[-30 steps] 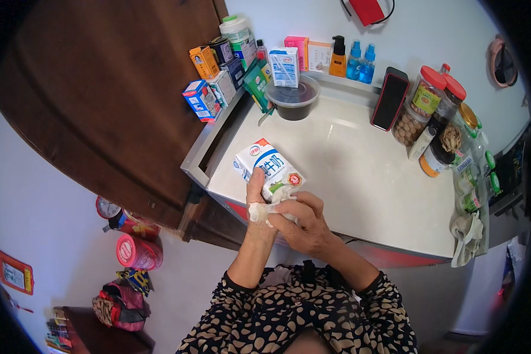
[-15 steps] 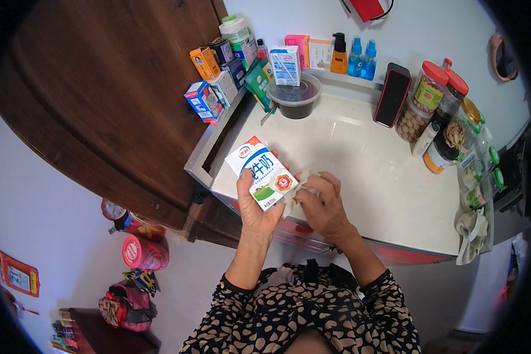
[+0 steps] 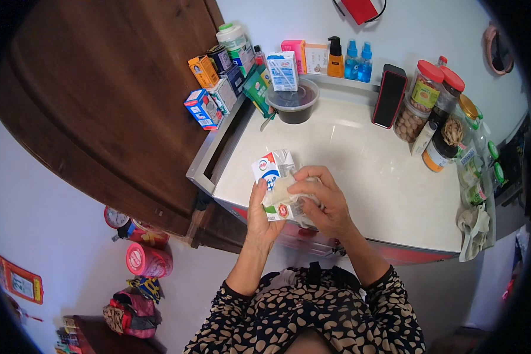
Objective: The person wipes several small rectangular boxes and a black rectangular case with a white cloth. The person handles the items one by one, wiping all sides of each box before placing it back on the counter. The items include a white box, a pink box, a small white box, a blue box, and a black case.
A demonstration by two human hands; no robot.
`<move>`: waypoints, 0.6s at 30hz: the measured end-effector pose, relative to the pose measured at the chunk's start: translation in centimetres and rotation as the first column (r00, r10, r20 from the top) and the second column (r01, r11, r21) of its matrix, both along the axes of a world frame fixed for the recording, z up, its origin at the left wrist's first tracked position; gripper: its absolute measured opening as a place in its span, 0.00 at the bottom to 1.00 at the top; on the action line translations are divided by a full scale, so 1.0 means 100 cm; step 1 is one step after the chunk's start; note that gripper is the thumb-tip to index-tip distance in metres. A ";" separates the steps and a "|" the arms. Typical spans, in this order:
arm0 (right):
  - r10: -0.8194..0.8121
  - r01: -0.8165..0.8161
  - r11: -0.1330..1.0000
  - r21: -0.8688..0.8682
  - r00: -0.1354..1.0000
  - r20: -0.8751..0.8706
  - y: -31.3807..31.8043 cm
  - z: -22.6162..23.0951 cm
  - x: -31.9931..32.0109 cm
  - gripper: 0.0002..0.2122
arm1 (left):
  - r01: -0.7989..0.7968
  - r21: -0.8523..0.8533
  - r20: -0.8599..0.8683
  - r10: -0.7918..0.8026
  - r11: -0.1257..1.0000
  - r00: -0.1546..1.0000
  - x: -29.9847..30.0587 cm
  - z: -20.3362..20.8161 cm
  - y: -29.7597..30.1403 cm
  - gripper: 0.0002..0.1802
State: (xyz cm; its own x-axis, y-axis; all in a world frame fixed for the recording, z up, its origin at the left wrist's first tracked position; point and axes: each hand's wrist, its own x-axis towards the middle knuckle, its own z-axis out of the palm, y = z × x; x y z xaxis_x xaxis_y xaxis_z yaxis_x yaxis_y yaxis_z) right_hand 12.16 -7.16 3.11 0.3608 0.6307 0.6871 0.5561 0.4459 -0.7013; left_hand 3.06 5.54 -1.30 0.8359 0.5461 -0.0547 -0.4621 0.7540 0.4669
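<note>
Hands meet on a carton above a white counter: the left hand clasps its side, the right hand bunches a pale cloth against it. A lidded tub holds something dark; a clear jar holds round brown pieces. The tilted carton is white with blue, red and green print; the cloth, crumpled.
</note>
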 end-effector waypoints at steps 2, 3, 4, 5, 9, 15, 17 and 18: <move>-0.086 0.086 0.996 0.027 0.996 0.018 0.009 0.001 0.006 0.13 | 0.004 -0.002 -0.018 -0.004 1.000 1.000 -0.001 0.004 -0.007 0.27; -0.129 0.128 0.991 0.040 0.991 0.026 0.014 0.001 0.008 0.13 | 0.005 -0.003 -0.027 -0.005 1.000 1.000 -0.002 0.007 -0.011 0.27; -0.110 0.113 0.993 0.042 0.990 -0.083 0.018 0.001 0.007 0.13 | 0.042 -0.014 0.019 -0.041 0.999 0.999 -0.003 0.009 -0.012 0.26; -0.089 0.099 0.994 0.046 0.978 -0.191 0.023 0.001 0.006 0.13 | 0.051 -0.020 0.036 -0.050 0.999 0.998 -0.003 0.007 -0.010 0.25; 0.072 -0.068 0.997 0.031 0.754 -0.653 0.029 0.006 0.000 0.10 | -0.027 0.162 -0.049 0.035 0.986 0.998 0.001 0.008 -0.008 0.22; -0.194 0.182 0.981 -0.070 0.911 -0.363 0.031 -0.006 -0.003 0.10 | 0.006 0.170 -0.071 0.006 0.985 0.997 -0.005 0.011 -0.014 0.28; -0.188 0.192 0.981 0.027 0.977 -0.102 0.027 -0.004 -0.011 0.11 | 0.033 0.140 -0.055 -0.026 0.990 0.998 -0.013 0.005 -0.015 0.32; -0.190 0.187 0.979 0.076 0.981 0.033 0.024 -0.004 -0.016 0.11 | 0.011 0.162 -0.075 0.002 0.987 0.997 -0.013 -0.002 -0.017 0.34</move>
State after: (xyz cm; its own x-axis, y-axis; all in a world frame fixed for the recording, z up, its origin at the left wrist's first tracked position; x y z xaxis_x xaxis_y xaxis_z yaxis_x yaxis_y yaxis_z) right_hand 10.61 -4.77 2.70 0.4398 0.5021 0.7446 0.6617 0.3795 -0.6467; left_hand 1.76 3.83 -1.53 0.8353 0.5490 -0.0282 -0.4177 0.6672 0.6167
